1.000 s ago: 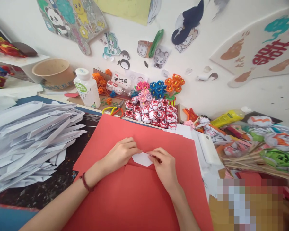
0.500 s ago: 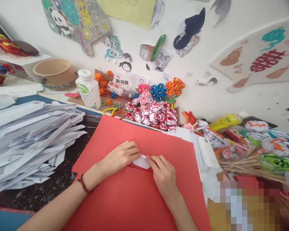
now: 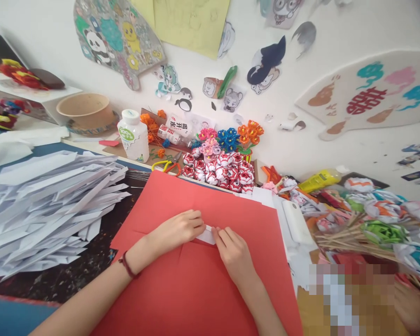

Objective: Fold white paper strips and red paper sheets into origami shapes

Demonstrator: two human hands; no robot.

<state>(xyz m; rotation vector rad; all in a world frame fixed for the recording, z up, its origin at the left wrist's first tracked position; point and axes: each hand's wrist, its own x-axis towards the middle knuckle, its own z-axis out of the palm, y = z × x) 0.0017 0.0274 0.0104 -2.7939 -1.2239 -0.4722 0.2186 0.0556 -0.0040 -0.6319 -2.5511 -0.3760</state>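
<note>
Over the red paper sheets [image 3: 210, 289], a small folded piece of white paper [image 3: 206, 236] lies between my two hands. My left hand [image 3: 184, 227], with a dark red bracelet on its wrist, pinches the paper's left end with curled fingers. Thumb and fingers of my right hand [image 3: 234, 249] close on the right end. The fingertips cover both ends of the paper, and a folded strip shows along its top edge. Left of the red sheets lies a big heap of folded white paper strips [image 3: 52, 205].
Red-and-white paper flowers [image 3: 220, 171] line the table's back, beside scissors [image 3: 166, 166] and a white bottle [image 3: 133, 137]. At right are a white device [image 3: 297, 221], a yellow bottle [image 3: 320, 179] and paper flowers on sticks [image 3: 385, 232]. A tan bowl [image 3: 86, 112] stands back left.
The camera view has shifted slightly. Less of the white paper's face shows between my hands, and its upper fold looks wider. Both hands keep their grip on it.
</note>
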